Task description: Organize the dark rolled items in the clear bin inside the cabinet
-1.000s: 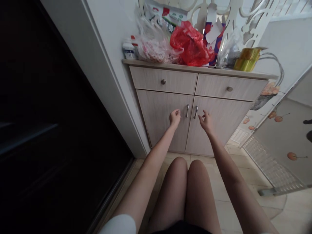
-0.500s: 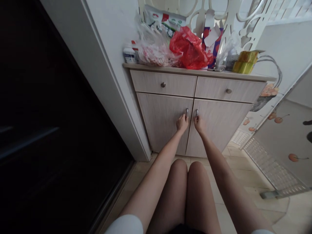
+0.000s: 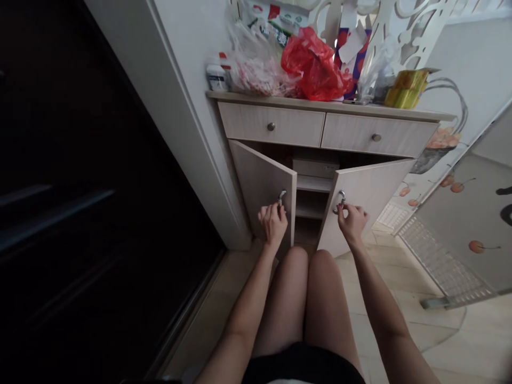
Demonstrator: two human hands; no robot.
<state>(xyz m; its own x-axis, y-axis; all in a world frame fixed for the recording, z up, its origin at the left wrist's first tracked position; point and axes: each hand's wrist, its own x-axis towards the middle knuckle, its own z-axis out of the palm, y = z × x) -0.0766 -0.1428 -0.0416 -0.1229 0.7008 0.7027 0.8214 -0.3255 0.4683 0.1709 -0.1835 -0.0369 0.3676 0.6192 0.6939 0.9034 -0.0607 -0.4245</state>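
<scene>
Left hand (image 3: 273, 224): fingers gripping curved silver metal handle (image 3: 282, 195) of pale wood-grain left door (image 3: 256, 178) | right hand (image 3: 352, 221): fingers pinching matching silver metal handle (image 3: 343, 196) of pale wood-grain right door (image 3: 372, 186) | doors: ajar, just behind fingers | advisable: even outward arcs, clearing bare knees (image 3: 298, 261) below and between fingers

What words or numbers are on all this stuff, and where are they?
None reads clearly.
White-and-green packet: large dark characters, partly covered, too blurred.
White bottle: label too blurred.
Pale box inside the cabinet: mark too small.
</scene>
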